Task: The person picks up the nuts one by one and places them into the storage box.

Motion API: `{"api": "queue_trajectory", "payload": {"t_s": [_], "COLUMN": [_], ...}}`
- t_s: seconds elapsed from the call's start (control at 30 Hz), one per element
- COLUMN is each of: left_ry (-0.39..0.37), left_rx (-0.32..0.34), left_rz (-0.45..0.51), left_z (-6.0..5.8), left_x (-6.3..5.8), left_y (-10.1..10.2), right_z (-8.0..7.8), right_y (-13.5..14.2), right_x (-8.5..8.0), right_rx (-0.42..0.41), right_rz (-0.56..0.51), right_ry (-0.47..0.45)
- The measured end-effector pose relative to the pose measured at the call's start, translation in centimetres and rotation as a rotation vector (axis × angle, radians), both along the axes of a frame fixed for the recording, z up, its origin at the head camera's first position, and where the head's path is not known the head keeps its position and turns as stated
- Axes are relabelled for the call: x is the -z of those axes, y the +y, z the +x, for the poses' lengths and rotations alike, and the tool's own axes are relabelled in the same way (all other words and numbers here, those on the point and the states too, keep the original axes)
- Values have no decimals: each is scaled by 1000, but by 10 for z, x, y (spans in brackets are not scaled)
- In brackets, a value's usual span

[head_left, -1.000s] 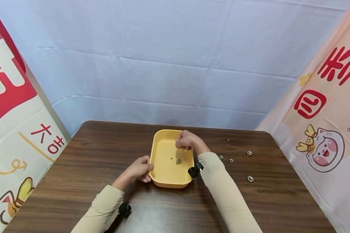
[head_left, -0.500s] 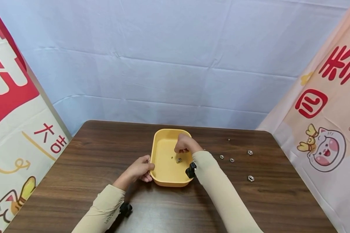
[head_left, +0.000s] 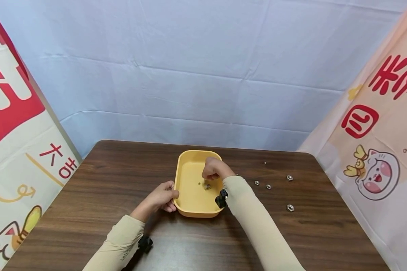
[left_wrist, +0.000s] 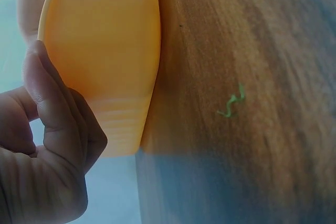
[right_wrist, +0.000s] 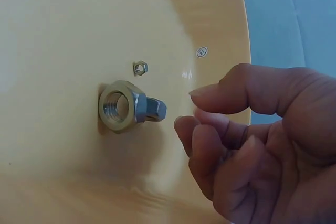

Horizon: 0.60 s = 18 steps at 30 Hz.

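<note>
A yellow tray [head_left: 193, 205] stands on the wooden table, and my left hand [head_left: 162, 195] grips its left rim, thumb on top. The left wrist view shows that hand's fingers [left_wrist: 47, 87] against the tray's outer wall. My right hand [head_left: 214, 169] is over the inside of the tray, fingers bent, thumb and forefinger apart with nothing seen between them. In the right wrist view, a large hex nut [right_wrist: 139, 107] and a small nut [right_wrist: 140, 68] lie on the tray floor. A middle-sized nut [right_wrist: 157, 109] is right beside the large one, near the right fingertips.
To the tray's right, several loose nuts lie on the table [head_left: 325, 226]: two larger ones, such as the nut [head_left: 290, 207] nearer the front, and smaller ones like the nut [head_left: 268, 186]. A scrap of green [left_wrist: 231, 103] lies on the table in the left wrist view.
My right hand has moved slightly left and nearer within the tray, and a nut now shows beside the large one. The left hand has stayed on the rim.
</note>
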<state>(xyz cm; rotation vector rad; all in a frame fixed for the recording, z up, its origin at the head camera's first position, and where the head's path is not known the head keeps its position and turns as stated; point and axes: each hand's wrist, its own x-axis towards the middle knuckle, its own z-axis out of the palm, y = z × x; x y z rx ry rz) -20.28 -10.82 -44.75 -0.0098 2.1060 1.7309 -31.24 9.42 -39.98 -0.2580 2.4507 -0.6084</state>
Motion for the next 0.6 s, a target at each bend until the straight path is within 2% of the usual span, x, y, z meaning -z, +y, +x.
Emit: {"api": "queue_trajectory", "payload": {"t_s": [0.1, 0.2, 0.4, 0.6], "left_ry": [4, 7, 4, 2], "left_rx": [2, 4, 7, 9], "left_rz": [-1, 1, 8, 6], "left_z": [1, 1, 1, 0], "left_x": [0, -1, -3, -2], "left_y": [-1, -1, -1, -1], "right_z": [4, 8, 15, 17], "right_y": [0, 0, -1, -2], "right_x": [-4, -10, -20, -19], "right_rx": [-15, -63, -193, -202], "right_rz": [-30, -37, 69, 98], "right_ry": [3, 36, 101, 97]}}
